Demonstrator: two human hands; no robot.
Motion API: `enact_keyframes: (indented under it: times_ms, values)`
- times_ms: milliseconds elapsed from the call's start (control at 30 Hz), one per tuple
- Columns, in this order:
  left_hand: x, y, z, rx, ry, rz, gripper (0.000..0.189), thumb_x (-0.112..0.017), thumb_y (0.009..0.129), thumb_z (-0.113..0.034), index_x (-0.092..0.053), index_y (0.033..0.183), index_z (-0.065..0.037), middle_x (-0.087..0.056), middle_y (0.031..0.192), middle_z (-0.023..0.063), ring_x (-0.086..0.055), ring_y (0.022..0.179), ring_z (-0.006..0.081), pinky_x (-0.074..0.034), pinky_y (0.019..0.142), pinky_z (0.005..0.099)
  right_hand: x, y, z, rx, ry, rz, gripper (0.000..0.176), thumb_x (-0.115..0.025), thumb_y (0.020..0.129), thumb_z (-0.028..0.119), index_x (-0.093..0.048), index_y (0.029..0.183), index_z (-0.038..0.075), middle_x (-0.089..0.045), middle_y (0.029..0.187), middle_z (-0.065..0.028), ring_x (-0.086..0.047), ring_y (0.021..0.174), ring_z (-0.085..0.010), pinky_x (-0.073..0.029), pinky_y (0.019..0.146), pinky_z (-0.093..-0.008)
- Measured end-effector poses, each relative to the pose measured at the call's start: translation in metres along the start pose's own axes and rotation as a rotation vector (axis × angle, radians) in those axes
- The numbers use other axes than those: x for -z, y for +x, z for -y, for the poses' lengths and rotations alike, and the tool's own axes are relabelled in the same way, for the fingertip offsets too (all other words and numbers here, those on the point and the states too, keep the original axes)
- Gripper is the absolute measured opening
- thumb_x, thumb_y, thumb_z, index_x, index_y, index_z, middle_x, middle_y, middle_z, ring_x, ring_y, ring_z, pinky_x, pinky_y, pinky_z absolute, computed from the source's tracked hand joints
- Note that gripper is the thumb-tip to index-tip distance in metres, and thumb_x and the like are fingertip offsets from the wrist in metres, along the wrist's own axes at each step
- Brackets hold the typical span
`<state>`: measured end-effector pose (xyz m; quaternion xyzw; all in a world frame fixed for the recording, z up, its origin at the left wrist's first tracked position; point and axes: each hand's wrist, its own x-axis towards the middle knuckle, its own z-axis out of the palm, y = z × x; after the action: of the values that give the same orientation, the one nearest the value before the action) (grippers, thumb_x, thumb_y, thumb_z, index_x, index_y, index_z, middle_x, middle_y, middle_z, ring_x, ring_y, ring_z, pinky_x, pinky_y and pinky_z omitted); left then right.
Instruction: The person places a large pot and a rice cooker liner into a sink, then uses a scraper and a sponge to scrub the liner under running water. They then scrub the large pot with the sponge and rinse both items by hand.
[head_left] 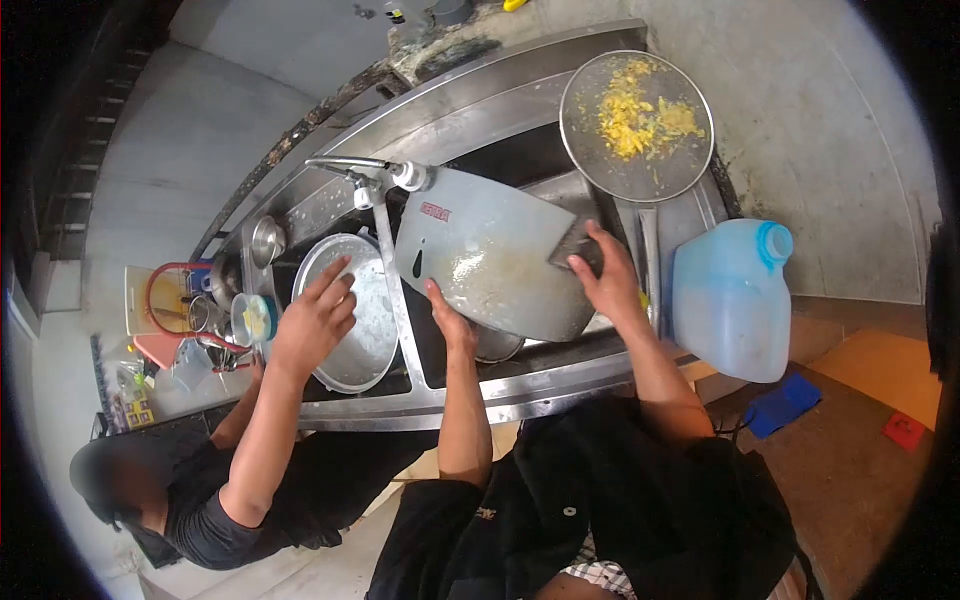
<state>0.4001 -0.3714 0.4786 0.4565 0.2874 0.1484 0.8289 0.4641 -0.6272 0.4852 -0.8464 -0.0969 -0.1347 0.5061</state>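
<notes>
A large grey metal pot [500, 245] with red lettering lies tilted on its side over the sink. My left hand [452, 318] grips its near side, thumb on the outer surface and the other fingers partly hidden. My right hand [612, 280] is closed on a dark scouring pad [573, 243], which touches the right end of the pot. Close to the pot's upper left corner are a white tap fitting [410, 177] and a hose. Under the pot, part of a round metal vessel [498, 346] shows.
A round strainer [582, 150] holding yellow scraps and a blue-tinted plastic jug [735, 300] stand right. On the left, a co-worker's hand [322, 315] hovers over a large round basin [375, 372]. Beyond are a small metal bowl [268, 240] and a red-handled rack [160, 290].
</notes>
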Motion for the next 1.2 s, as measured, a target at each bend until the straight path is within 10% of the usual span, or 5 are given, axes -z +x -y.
enact_keyframes:
  times_ms: [167,800,900,933,1200]
  values:
    - [-0.021,-0.013,-0.013,-0.037,0.099,-0.133,0.074,-0.042,0.094,-0.06,-0.04,0.136,0.001,-0.053,0.13,0.0132,-0.053,0.117,0.0269,-0.041,0.1,0.0396,0.008,0.021,0.052,-0.324,-0.088,0.408,0.071,-0.066,0.087,0.031,-0.029,0.147,0.02,-0.046,0.13,-0.0282,-0.046,0.117,-0.049,-0.04,0.101,-0.048]
    - [0.025,0.012,0.023,0.124,-0.145,-0.153,0.077,-0.022,0.098,-0.061,-0.042,0.136,0.002,-0.05,0.136,0.0122,-0.049,0.122,0.0286,-0.037,0.105,0.0394,0.002,-0.024,0.002,-0.123,-0.032,0.295,0.092,-0.067,0.086,0.036,-0.009,0.15,0.005,-0.025,0.151,-0.0243,-0.029,0.136,-0.0436,-0.026,0.112,-0.0451]
    - [0.042,0.013,0.034,-0.076,0.449,-0.298,0.079,-0.018,0.098,-0.06,-0.052,0.126,0.006,-0.059,0.124,0.0165,-0.056,0.115,0.0292,-0.044,0.095,0.04,0.001,-0.024,-0.001,-0.124,0.128,0.259,0.086,-0.07,0.082,0.018,-0.017,0.148,0.001,-0.022,0.152,-0.0239,-0.025,0.141,-0.0348,-0.024,0.114,-0.0412]
    - [0.031,-0.001,0.008,0.079,0.745,-0.328,0.072,-0.02,0.101,-0.048,-0.057,0.103,0.013,-0.06,0.098,0.0366,-0.06,0.102,0.0439,-0.044,0.087,0.0477,0.006,-0.021,0.007,-0.189,0.194,0.269,0.085,-0.069,0.082,0.011,-0.018,0.149,0.002,-0.029,0.149,-0.0243,-0.031,0.138,-0.0352,-0.027,0.113,-0.0404]
    - [0.103,-0.052,-0.097,0.005,1.329,0.029,0.06,-0.047,0.092,-0.056,-0.064,0.104,0.001,-0.066,0.098,0.0251,-0.063,0.097,0.0396,-0.048,0.085,0.0439,0.124,0.058,0.068,-0.234,-0.468,0.434,0.041,-0.046,0.095,0.015,-0.049,0.134,0.004,-0.059,0.123,-0.0136,-0.054,0.111,-0.0242,-0.044,0.087,-0.0333]
